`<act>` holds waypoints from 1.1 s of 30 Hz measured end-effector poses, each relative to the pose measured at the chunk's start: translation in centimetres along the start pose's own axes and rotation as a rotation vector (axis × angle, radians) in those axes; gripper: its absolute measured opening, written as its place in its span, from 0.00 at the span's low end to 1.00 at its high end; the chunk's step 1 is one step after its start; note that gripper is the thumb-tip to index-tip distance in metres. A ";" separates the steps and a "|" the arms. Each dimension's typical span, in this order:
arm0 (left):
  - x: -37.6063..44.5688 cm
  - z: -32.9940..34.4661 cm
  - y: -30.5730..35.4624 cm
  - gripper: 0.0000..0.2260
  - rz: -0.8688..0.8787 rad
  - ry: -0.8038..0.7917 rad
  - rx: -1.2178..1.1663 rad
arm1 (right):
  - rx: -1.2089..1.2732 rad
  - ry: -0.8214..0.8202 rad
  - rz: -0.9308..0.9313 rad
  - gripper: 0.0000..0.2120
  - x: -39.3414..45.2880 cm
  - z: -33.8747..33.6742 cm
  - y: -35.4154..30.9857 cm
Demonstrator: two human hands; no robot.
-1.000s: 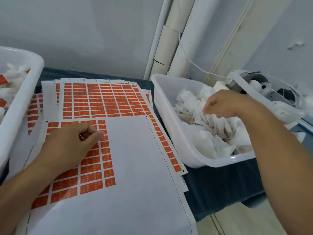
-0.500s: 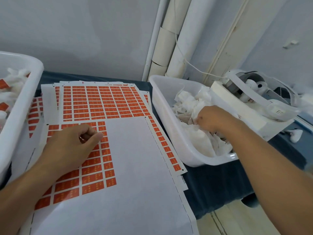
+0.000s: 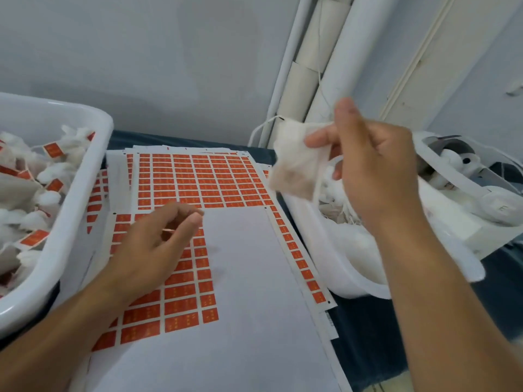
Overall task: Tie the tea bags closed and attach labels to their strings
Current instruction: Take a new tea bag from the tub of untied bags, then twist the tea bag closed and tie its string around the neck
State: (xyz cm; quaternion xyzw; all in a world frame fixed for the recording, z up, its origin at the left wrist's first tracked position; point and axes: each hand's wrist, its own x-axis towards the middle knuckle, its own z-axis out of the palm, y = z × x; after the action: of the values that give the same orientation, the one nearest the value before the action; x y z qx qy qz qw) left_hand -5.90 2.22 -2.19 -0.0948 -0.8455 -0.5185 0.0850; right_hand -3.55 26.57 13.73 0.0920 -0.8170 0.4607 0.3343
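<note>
The bench (image 3: 368, 329), draped in dark blue cloth, carries everything here. Spread across its middle lies a stack of label sheets (image 3: 254, 278) — the top sheet mostly bare white backing, with orange labels (image 3: 181, 292) left in a block at its near-left corner and a single column down its right edge, and a fuller sheet of orange labels (image 3: 203, 179) showing behind it.

On the left sits a white tub (image 3: 70, 222), filled with white tea bags (image 3: 36, 176) that already carry orange tags. On the right, a second white tub (image 3: 317, 230) holds a heap of white bags (image 3: 336, 213) with no tags visible, and behind it stands a white machine (image 3: 464, 171), partly hidden and blurred.

Now the hands. The right hand (image 3: 373, 165) is raised above the right tub, fingers and thumb pinching the top of a single white tea bag (image 3: 297, 168) — it hangs in the air, just over the tub's left rim, with a white string (image 3: 263, 128) looping off its upper corner. The left hand (image 3: 152, 250) hovers low over the orange block of the top sheet, thumb and forefinger closed together on what looks like one thin orange label (image 3: 169, 230), seen edge-on and hard to make out.
</note>
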 end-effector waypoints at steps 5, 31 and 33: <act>-1.2 -1.1 2.1 0.26 0.066 -0.144 -0.443 | 0.226 -0.268 0.254 0.25 -2.3 7.1 0.6; -0.5 0.5 0.2 0.06 -0.102 0.076 -0.033 | 0.122 -0.547 0.080 0.06 -5.2 12.7 7.5; -0.6 0.5 0.2 0.05 -0.093 0.072 0.007 | 0.161 -0.549 0.138 0.10 -5.2 12.6 7.5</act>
State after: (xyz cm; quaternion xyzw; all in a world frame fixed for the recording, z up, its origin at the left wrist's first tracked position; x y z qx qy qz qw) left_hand -5.31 2.73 -2.38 -0.0362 -0.8473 -0.5220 0.0913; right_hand -8.86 19.66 0.86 0.1839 -0.8421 0.5034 0.0602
